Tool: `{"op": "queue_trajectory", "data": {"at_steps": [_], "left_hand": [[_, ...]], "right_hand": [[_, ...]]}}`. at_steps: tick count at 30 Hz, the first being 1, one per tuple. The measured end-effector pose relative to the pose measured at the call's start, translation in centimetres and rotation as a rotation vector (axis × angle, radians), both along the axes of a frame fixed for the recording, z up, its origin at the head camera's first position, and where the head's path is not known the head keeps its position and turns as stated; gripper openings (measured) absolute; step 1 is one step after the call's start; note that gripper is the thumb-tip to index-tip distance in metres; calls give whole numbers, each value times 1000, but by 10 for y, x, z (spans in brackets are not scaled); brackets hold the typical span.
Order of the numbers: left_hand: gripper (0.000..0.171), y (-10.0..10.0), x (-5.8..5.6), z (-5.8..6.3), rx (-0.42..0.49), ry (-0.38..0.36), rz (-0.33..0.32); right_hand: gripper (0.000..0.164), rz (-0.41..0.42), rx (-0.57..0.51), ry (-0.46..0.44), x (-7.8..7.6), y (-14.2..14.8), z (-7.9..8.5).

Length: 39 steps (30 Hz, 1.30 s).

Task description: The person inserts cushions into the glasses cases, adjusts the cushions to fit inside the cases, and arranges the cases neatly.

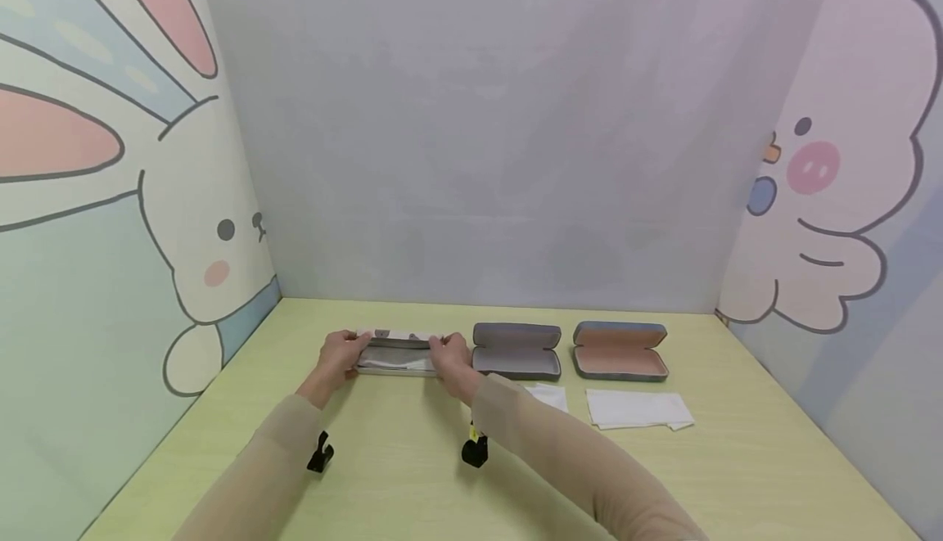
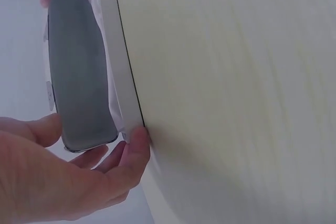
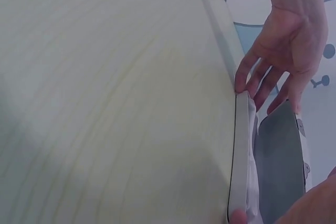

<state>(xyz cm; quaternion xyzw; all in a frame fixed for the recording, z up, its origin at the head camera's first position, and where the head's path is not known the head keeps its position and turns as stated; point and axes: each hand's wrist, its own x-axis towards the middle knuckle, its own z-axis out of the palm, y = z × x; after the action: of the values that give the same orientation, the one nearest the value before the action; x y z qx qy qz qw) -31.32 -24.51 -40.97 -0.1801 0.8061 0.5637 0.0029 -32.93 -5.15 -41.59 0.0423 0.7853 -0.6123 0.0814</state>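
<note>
A white glasses case (image 1: 398, 372) with a grey lining sits on the table at the left, its lid (image 2: 79, 72) raised partway. A folded white cloth (image 3: 253, 166) lies inside it. My left hand (image 1: 342, 356) grips the case's left end, thumb on the lid and fingers down along the base. At the opposite end my right hand (image 1: 453, 362) holds the case the same way, thumb at the lid's edge. Small dark printed figures (image 3: 307, 170) show on the outside of the lid.
Right of my hands stand two opened glasses cases, a dark grey one (image 1: 516, 363) and a blue one with pink lining (image 1: 620, 363). White cloths (image 1: 639, 408) lie in front of them, one partly behind my right sleeve. Printed walls (image 1: 221, 279) enclose the table (image 1: 398, 459).
</note>
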Motion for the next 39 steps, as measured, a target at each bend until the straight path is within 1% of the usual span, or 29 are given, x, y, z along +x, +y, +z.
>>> {"op": "queue_trajectory", "data": {"at_steps": [2, 5, 9, 16, 18, 23, 25, 27, 29, 30, 32, 34, 36, 38, 39], "left_hand": [[56, -1, 1, 0, 0, 4, -4], [53, -1, 2, 0, 14, 10, -13], [53, -2, 5, 1, 33, 13, -32], [51, -8, 7, 2, 10, 27, -52], [52, -10, 7, 2, -33, 26, -43], [47, -9, 6, -4, -218, 25, -12], [44, -8, 5, -5, -256, 33, -9], [42, -7, 4, -5, -268, 38, -4], [40, -6, 4, -4, -271, 39, -14], [40, -6, 4, -4, -272, 38, -19], [39, -6, 5, -2, -250, 26, -37], [41, -8, 6, 0, -229, 12, -65], [46, -9, 9, 2, -276, 6, -82], [50, -7, 13, 4, -348, 27, -83], [52, -4, 16, 6, -397, 52, -80]], "right_hand": [[38, 6, 5, 10, 0, 1, -1], [36, 11, 24, 22, 0, 2, -4], [26, 18, 51, 30, -1, 4, -9], [9, 6, 63, 56, 2, 4, -10], [7, -10, 72, 60, 3, 3, -10], [15, -54, 123, 61, 5, 1, -12], [17, -62, 129, 59, 5, 1, -13], [16, -61, 130, 65, 5, 0, -13], [13, -41, 117, 60, 5, 2, -12], [15, -28, 119, 62, 5, 3, -11], [22, 12, 115, 73, 6, 6, -10], [35, 64, 105, 103, 6, 10, -9], [45, 123, 116, 172, 7, 16, -8], [46, 192, 126, 247, 12, 26, -5], [45, 228, 130, 288, 16, 32, -4]]}}
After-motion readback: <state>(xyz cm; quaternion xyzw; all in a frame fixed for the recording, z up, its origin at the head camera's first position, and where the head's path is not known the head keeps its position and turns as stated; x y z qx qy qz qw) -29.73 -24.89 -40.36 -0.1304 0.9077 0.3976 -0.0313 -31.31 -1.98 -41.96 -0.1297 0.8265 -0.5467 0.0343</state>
